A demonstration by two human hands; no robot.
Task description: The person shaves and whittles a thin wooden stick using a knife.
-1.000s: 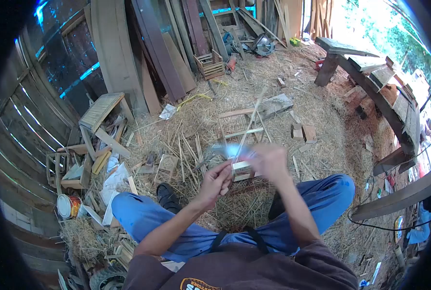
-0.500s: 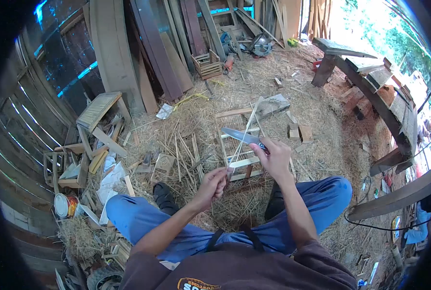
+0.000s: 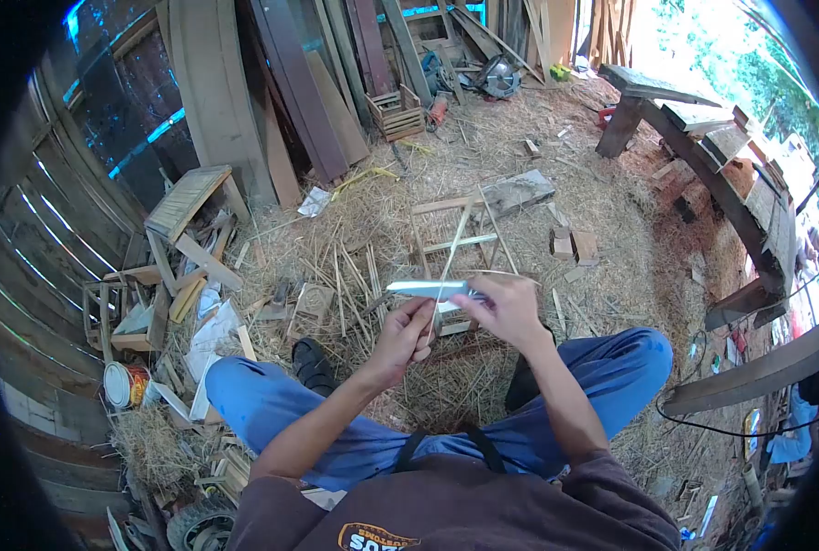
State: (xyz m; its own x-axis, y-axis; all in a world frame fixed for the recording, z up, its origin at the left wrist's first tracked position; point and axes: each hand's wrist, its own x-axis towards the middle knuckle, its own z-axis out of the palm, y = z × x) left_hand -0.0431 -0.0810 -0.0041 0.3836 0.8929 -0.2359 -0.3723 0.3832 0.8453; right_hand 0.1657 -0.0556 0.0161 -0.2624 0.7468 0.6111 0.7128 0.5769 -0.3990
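Observation:
Pinched in my left hand (image 3: 405, 340) is the lower end of a thin pale wooden strip (image 3: 455, 241), which slants up and away from me. My right hand (image 3: 510, 312) is closed round the handle of a knife (image 3: 418, 288). Its blade points left and lies across the strip, just above my left fingers. A thin sliver sticks out above my right hand. Beyond both hands, a small wooden frame (image 3: 416, 230) with crosspieces lies on the ground, partly hidden by the hands and knife.
Straw and shavings cover the ground. Thin sticks (image 3: 340, 289) lie left of the frame, a thick board (image 3: 519, 195) behind it, and wood blocks (image 3: 575, 246) to its right. A slatted crate (image 3: 395, 115) and circular saw (image 3: 498, 78) stand at the back; a bench (image 3: 726, 174) is at right.
The knife has come down and left along the strip, from well above my left hand to close over its fingers. My right hand has lowered with it; a sliver now shows above that hand.

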